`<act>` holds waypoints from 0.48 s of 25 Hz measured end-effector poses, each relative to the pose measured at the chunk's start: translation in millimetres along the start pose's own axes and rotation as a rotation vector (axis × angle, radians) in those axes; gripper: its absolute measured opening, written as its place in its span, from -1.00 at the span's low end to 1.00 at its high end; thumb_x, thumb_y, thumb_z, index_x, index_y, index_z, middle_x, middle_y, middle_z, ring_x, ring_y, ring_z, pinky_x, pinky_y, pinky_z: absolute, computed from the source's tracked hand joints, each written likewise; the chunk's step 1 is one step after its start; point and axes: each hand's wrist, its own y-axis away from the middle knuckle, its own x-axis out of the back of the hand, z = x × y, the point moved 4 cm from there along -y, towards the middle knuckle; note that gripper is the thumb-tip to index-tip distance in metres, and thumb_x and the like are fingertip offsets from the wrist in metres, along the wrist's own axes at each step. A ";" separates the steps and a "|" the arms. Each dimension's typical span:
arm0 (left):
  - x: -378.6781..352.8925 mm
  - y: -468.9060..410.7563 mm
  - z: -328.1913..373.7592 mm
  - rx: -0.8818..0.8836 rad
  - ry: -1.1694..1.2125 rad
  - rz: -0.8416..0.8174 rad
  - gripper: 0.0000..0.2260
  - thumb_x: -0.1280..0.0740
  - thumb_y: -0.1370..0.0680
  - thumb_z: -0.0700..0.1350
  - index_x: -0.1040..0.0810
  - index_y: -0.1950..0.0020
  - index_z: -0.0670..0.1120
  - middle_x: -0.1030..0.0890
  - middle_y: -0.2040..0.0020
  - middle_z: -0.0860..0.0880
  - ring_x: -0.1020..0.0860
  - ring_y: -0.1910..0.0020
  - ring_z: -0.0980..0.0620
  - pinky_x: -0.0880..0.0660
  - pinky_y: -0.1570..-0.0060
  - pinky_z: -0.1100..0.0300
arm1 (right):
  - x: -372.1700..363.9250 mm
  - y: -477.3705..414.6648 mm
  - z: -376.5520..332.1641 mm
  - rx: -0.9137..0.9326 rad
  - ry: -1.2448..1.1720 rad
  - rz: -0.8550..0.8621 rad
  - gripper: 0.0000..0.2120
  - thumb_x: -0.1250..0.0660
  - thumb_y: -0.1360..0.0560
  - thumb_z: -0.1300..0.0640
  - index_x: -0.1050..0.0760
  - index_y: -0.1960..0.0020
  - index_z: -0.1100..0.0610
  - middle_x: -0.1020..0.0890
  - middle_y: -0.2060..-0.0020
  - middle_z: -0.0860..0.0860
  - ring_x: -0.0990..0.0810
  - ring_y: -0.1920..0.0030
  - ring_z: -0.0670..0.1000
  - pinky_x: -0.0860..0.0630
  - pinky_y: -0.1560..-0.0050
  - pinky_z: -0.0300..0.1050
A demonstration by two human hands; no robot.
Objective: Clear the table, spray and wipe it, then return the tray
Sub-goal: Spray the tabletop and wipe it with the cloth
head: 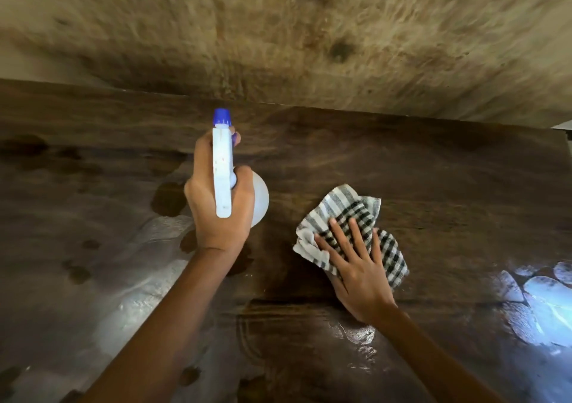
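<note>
Left hand [216, 204], centre of frame: closed around the neck of the bottle [223, 167], one fingertip curled over the front near the trigger. Spray head white, nozzle [222, 116] blue, pointing toward the top of the frame. Translucent bottle body visible just right of the hand, held above the table [433, 186].

Right hand [356, 266], lower right of centre: fingers spread, palm pressed flat on the cloth [337, 213]. Cloth crumpled, checked black and white, lying on the table, extending above and to both sides of the fingers. Bottle and cloth near each other, not touching.

Table dark wood, wet patches at left and lower centre, bright glare at lower left and lower right. Mottled tan floor [278, 31] across the upper frame, blurred.
</note>
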 end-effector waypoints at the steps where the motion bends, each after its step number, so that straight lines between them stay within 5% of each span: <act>1: 4.5 1.8 -1.6 -0.021 -0.006 0.000 -0.50 -0.28 -0.39 -0.45 -0.35 -0.22 -0.02 -0.45 -0.03 0.15 -0.44 0.00 0.38 -0.36 0.07 0.62 | 2.0 -10.4 2.8 -0.007 0.014 0.003 -0.44 -0.02 -0.52 -0.14 0.03 -0.50 -0.21 -0.13 -0.51 0.01 0.02 -0.51 0.17 0.02 -0.36 0.42; 5: 5.5 5.1 -7.5 -0.041 0.013 -0.015 -0.51 -0.26 -0.39 -0.41 -0.31 -0.21 0.01 -0.57 -0.01 0.24 -0.47 0.07 0.53 -0.34 0.07 0.63 | 34.3 -131.8 14.5 -0.206 -0.029 0.050 -0.51 0.05 -0.55 -0.18 -0.11 -0.47 -0.19 -0.02 -0.53 0.00 0.07 -0.51 0.21 0.12 -0.30 0.52; 8: 2.6 6.3 -16.7 -0.042 0.035 -0.005 -0.53 -0.26 -0.39 -0.41 -0.37 -0.25 -0.08 -0.59 0.07 0.25 -0.53 0.14 0.35 -0.33 0.07 0.63 | 46.5 -203.7 17.3 -0.332 -0.106 -0.002 -0.51 0.05 -0.60 -0.13 0.01 -0.51 -0.14 0.16 -0.53 -0.03 0.25 -0.50 0.18 0.21 -0.34 0.46; 12: 4.7 6.4 -26.0 -0.010 0.062 -0.021 -0.58 -0.25 -0.40 -0.39 -0.38 -0.22 -0.09 -0.51 -0.02 0.21 -0.55 0.03 0.36 -0.48 -0.04 0.38 | 31.5 -164.4 -4.9 -0.183 -0.066 0.023 -0.49 0.06 -0.60 -0.07 -0.03 -0.52 -0.01 0.07 -0.54 -0.01 0.16 -0.52 0.13 0.11 -0.43 0.33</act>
